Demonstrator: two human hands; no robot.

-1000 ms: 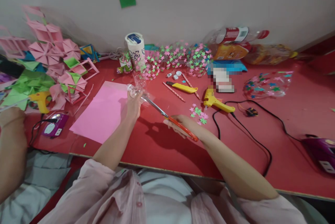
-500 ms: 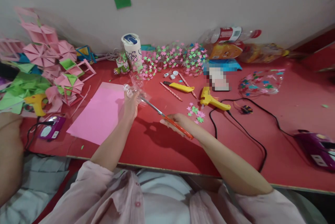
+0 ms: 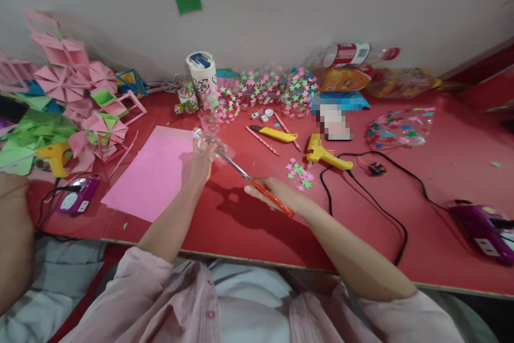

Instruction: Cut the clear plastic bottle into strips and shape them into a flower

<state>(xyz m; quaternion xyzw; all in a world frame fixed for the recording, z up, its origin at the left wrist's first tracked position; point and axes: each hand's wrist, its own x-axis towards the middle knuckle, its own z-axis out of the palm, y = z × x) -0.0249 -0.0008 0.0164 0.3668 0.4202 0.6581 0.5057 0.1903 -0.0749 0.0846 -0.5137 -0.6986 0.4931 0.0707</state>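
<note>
My left hand [image 3: 198,164] grips a clear plastic bottle piece [image 3: 209,139] above the red table [image 3: 249,230]. My right hand [image 3: 273,193] holds orange-handled scissors [image 3: 257,185], and the steel blades reach up-left into the clear plastic. A pink paper sheet [image 3: 155,172] lies flat just left of my left hand. A few loose pink and green paper stars [image 3: 299,170] lie right of my right hand.
A yellow glue gun [image 3: 325,154] with a black cord, a yellow box cutter [image 3: 277,133], pink pencils, a white cup [image 3: 203,78], star-covered bottles and plastic bottles [image 3: 353,56] line the back. Folded pink and green paper shapes [image 3: 68,102] pile at left. Another person's arm [image 3: 14,236] is at far left.
The view has shifted slightly. Both hands hold the same grips; my right hand and the scissors sit a little lower and further left.
</note>
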